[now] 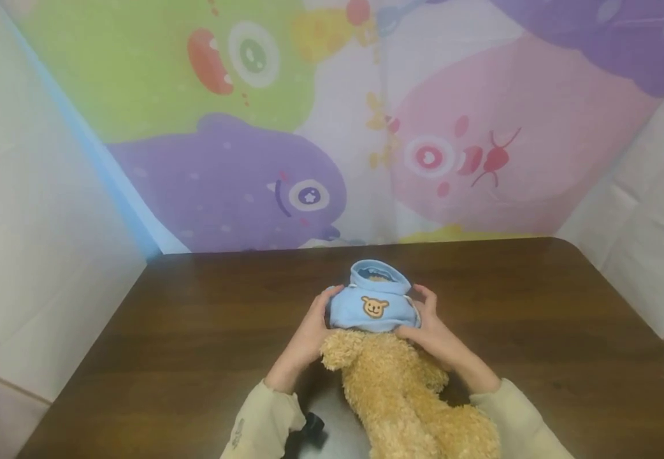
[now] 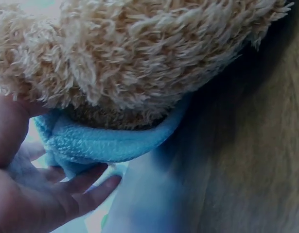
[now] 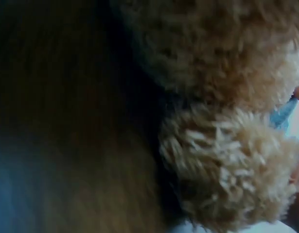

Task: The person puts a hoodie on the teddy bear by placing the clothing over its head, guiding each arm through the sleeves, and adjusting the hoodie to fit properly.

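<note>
A curly tan plush toy [image 1: 386,386] lies on the table, its body toward the near edge. Over its far end sits a light blue toy shirt [image 1: 345,313] with a bear-face patch [image 1: 375,307] and a round, open collar [image 1: 379,274]; the toy's head is hidden. My left hand [image 1: 313,329] holds the shirt's left side. In the left wrist view, thumb and fingers bracket the blue hem [image 2: 110,144], which hangs around the fur. My right hand [image 1: 440,339] grips the opposite side, thumb at the lower edge. Fur [image 3: 227,160] mostly blocks that hand in the right wrist view.
The dark wooden table [image 1: 223,299] runs back to a cartoon-printed backdrop [image 1: 234,185]. White panels [image 1: 51,210] stand at both sides. A small black object [image 1: 313,429] shows by my left sleeve [image 1: 271,417], at the near edge.
</note>
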Demonstrator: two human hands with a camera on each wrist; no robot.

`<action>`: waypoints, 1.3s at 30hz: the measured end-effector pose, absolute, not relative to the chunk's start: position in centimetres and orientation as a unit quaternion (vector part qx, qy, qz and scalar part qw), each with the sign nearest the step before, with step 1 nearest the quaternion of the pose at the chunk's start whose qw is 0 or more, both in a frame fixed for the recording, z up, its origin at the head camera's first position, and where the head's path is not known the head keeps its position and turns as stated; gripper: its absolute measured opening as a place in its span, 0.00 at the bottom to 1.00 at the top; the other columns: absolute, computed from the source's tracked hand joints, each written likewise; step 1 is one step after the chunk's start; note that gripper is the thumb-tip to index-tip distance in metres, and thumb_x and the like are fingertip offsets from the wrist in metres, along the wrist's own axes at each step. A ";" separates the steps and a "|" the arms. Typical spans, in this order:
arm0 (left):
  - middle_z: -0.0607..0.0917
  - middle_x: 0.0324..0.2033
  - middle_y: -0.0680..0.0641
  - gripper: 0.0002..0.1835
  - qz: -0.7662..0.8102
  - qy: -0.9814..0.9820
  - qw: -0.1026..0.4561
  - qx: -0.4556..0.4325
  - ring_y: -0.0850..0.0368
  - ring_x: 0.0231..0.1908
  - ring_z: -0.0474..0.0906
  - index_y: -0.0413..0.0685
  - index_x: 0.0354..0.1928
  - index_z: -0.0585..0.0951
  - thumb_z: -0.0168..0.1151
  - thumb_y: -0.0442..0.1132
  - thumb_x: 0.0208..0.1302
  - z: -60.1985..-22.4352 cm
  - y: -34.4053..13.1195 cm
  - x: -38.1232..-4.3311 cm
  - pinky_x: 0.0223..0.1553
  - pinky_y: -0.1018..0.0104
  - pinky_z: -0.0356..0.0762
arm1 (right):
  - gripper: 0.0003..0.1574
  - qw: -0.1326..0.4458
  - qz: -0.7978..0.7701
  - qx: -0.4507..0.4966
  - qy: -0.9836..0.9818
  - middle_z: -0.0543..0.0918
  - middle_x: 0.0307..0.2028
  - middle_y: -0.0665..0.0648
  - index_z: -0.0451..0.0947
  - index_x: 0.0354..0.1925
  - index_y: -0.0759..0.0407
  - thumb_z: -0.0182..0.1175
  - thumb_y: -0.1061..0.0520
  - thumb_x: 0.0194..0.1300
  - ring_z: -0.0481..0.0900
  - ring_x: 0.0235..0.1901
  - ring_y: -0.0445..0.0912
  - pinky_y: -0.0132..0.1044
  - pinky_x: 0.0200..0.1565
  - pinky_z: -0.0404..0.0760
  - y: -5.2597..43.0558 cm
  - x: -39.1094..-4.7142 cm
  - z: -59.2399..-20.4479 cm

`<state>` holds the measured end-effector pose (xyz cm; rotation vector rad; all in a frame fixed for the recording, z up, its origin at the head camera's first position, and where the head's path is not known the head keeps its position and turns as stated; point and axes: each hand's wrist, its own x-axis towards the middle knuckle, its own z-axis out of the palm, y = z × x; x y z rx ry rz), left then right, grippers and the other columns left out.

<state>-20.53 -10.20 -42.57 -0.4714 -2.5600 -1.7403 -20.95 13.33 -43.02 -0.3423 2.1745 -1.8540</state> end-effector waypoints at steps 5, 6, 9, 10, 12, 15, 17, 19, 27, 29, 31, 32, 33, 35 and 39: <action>0.55 0.66 0.38 0.40 -0.590 -0.794 0.012 -0.144 0.40 0.64 0.52 0.42 0.58 0.63 0.70 0.29 0.40 -42.5 -9.8 -20.5 0.63 0.46 0.50 | 0.50 0.144 -0.654 -0.115 0.734 0.57 0.62 0.66 0.43 0.65 0.60 0.62 0.58 0.53 0.59 0.60 0.56 0.46 0.61 0.58 13.2 -21.0 -43.3; 0.56 0.66 0.39 0.39 -0.598 -0.788 0.008 -0.143 0.40 0.64 0.52 0.43 0.57 0.63 0.69 0.28 0.40 -42.5 -9.8 -20.4 0.63 0.46 0.51 | 0.50 0.139 -0.649 -0.119 0.738 0.58 0.61 0.66 0.44 0.65 0.60 0.63 0.57 0.53 0.59 0.60 0.56 0.46 0.61 0.57 13.2 -21.0 -43.4; 0.60 0.63 0.38 0.39 -0.613 -0.779 -0.007 -0.133 0.42 0.62 0.58 0.47 0.57 0.61 0.64 0.23 0.40 -42.6 -9.6 -20.3 0.61 0.48 0.55 | 0.51 0.123 -0.633 -0.127 0.753 0.59 0.61 0.66 0.45 0.65 0.61 0.64 0.56 0.52 0.60 0.59 0.56 0.48 0.61 0.55 13.2 -20.9 -43.5; 0.62 0.62 0.38 0.40 -0.617 -0.776 -0.009 -0.133 0.43 0.61 0.59 0.49 0.58 0.60 0.63 0.22 0.40 -42.6 -9.6 -20.3 0.61 0.49 0.56 | 0.50 0.120 -0.630 -0.127 0.756 0.59 0.60 0.66 0.46 0.64 0.60 0.64 0.56 0.52 0.60 0.59 0.56 0.49 0.61 0.55 13.2 -20.9 -43.5; 0.64 0.60 0.38 0.41 -0.617 -0.776 -0.008 -0.129 0.44 0.59 0.62 0.51 0.60 0.59 0.62 0.22 0.41 -42.6 -9.5 -20.2 0.60 0.50 0.58 | 0.50 0.114 -0.626 -0.128 0.760 0.61 0.58 0.65 0.47 0.64 0.59 0.65 0.56 0.51 0.62 0.57 0.55 0.48 0.60 0.56 13.1 -20.8 -43.5; 0.66 0.59 0.39 0.40 -0.611 -0.781 0.010 -0.128 0.46 0.59 0.63 0.52 0.58 0.60 0.65 0.24 0.41 -42.3 -9.3 -20.0 0.60 0.51 0.59 | 0.48 0.106 -0.631 -0.131 0.757 0.65 0.55 0.63 0.50 0.62 0.58 0.66 0.57 0.49 0.65 0.54 0.53 0.43 0.57 0.61 13.0 -20.7 -43.5; 0.69 0.56 0.40 0.38 -0.602 -0.788 0.027 -0.125 0.46 0.56 0.66 0.50 0.55 0.62 0.67 0.25 0.40 -42.2 -9.2 -19.9 0.59 0.51 0.61 | 0.46 0.099 -0.642 -0.129 0.749 0.67 0.53 0.63 0.51 0.60 0.59 0.66 0.60 0.48 0.68 0.50 0.51 0.40 0.55 0.65 12.9 -20.7 -43.4; 0.73 0.52 0.40 0.35 -0.590 -0.798 0.050 -0.112 0.46 0.53 0.69 0.48 0.51 0.65 0.68 0.26 0.38 -42.1 -9.0 -19.9 0.56 0.51 0.65 | 0.44 0.086 -0.647 -0.123 0.747 0.69 0.50 0.63 0.53 0.57 0.60 0.67 0.61 0.46 0.70 0.47 0.48 0.36 0.51 0.68 12.9 -20.6 -43.3; 0.77 0.24 0.46 0.13 -0.509 -0.845 0.162 -0.022 0.55 0.28 0.71 0.47 0.25 0.70 0.58 0.25 0.34 -41.9 -7.9 -19.6 0.30 0.65 0.70 | 0.43 0.037 -0.670 -0.084 0.737 0.69 0.50 0.63 0.53 0.53 0.62 0.66 0.68 0.43 0.72 0.43 0.45 0.31 0.44 0.73 12.5 -20.5 -43.0; 0.74 0.18 0.47 0.11 -0.497 -0.848 0.182 -0.031 0.57 0.23 0.67 0.46 0.19 0.69 0.55 0.24 0.33 -41.9 -7.9 -19.6 0.25 0.69 0.66 | 0.42 0.033 -0.683 -0.079 0.725 0.69 0.50 0.63 0.53 0.52 0.62 0.65 0.70 0.43 0.72 0.42 0.45 0.31 0.42 0.75 12.4 -20.5 -43.0; 0.72 0.17 0.49 0.10 -0.486 -0.850 0.198 -0.046 0.59 0.22 0.65 0.45 0.16 0.69 0.55 0.23 0.33 -42.0 -8.0 -19.6 0.24 0.71 0.63 | 0.40 0.026 -0.685 -0.074 0.724 0.70 0.48 0.62 0.55 0.51 0.62 0.65 0.71 0.42 0.72 0.40 0.45 0.32 0.39 0.76 12.3 -20.5 -43.1; 0.71 0.16 0.50 0.10 -0.483 -0.851 0.197 -0.054 0.60 0.22 0.64 0.45 0.15 0.69 0.56 0.23 0.34 -42.1 -8.0 -19.6 0.24 0.72 0.63 | 0.38 0.019 -0.679 -0.070 0.731 0.71 0.46 0.61 0.57 0.49 0.62 0.65 0.71 0.41 0.72 0.39 0.45 0.32 0.37 0.75 12.3 -20.6 -43.1; 0.70 0.16 0.50 0.10 -0.481 -0.852 0.194 -0.062 0.60 0.22 0.64 0.45 0.15 0.69 0.55 0.23 0.34 -42.2 -8.1 -19.6 0.25 0.72 0.63 | 0.36 0.012 -0.672 -0.066 0.737 0.71 0.44 0.61 0.59 0.47 0.62 0.66 0.70 0.41 0.72 0.36 0.44 0.32 0.35 0.75 12.3 -20.6 -43.2; 0.70 0.17 0.50 0.09 -0.480 -0.855 0.181 -0.078 0.60 0.23 0.65 0.44 0.15 0.70 0.55 0.23 0.33 -42.4 -8.4 -19.7 0.25 0.70 0.63 | 0.31 0.002 -0.657 -0.059 0.752 0.72 0.37 0.59 0.62 0.43 0.64 0.66 0.69 0.41 0.71 0.32 0.44 0.32 0.30 0.74 12.4 -20.7 -43.3; 0.76 0.23 0.49 0.10 -0.467 -0.864 0.146 -0.117 0.56 0.29 0.70 0.44 0.22 0.75 0.59 0.24 0.34 -42.9 -9.1 -20.2 0.36 0.62 0.70 | 0.22 0.010 -0.636 -0.045 0.770 0.74 0.26 0.55 0.70 0.39 0.65 0.67 0.65 0.45 0.70 0.20 0.43 0.34 0.22 0.72 12.6 -20.7 -43.5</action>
